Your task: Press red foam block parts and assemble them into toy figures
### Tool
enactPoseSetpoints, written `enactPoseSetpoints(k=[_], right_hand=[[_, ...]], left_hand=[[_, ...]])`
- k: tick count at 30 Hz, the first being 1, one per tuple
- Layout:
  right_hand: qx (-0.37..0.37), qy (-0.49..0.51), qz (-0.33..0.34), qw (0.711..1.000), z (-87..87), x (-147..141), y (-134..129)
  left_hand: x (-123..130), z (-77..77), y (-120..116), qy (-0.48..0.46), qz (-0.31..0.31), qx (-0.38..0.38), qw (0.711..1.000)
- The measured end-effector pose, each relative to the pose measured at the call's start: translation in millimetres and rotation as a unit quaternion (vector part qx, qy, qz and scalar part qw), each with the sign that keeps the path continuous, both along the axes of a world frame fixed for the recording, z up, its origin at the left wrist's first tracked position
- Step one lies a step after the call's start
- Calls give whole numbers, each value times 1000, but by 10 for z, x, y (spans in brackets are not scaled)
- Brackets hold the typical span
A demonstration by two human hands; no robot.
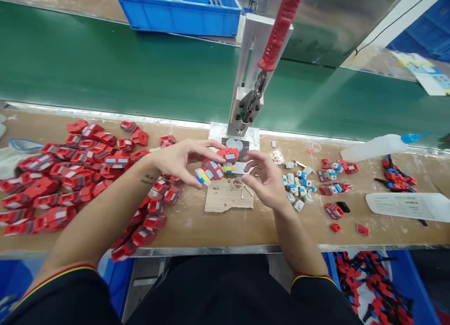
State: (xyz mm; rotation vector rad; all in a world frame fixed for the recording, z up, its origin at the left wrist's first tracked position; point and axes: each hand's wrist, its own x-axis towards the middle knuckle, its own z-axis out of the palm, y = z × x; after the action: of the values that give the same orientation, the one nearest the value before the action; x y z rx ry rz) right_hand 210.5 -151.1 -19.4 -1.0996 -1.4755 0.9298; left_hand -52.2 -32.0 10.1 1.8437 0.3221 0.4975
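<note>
My left hand (183, 158) pinches a red toy vehicle body (212, 169) with grey, yellow and blue parts between thumb and fingers. Close against its fingertips is another red piece (228, 154) with a yellow and white part under it; whether the hand grips this one too, I cannot tell. My right hand (265, 180) is just to the right, fingers curled but apart, with nothing visible in it. Below both hands lies a torn piece of cardboard (225, 201) with a clear ring (238, 183) on it. Behind them stands a lever press (246, 105) with a red handle (283, 27).
Many red vehicle bodies (75, 175) are heaped on the left. Small white, blue and yellow parts (298, 187) lie right of the cardboard, then red assemblies (330, 175) and two white bottles (374, 147). A green belt (105, 67) runs behind; a blue crate (179, 16) sits beyond it.
</note>
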Motion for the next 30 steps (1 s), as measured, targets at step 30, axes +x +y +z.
enactPoseSetpoints(k=[30], right_hand=[[30, 13, -243, 969, 65, 608, -355]], left_hand=[[337, -325, -182, -190, 311, -256, 895]])
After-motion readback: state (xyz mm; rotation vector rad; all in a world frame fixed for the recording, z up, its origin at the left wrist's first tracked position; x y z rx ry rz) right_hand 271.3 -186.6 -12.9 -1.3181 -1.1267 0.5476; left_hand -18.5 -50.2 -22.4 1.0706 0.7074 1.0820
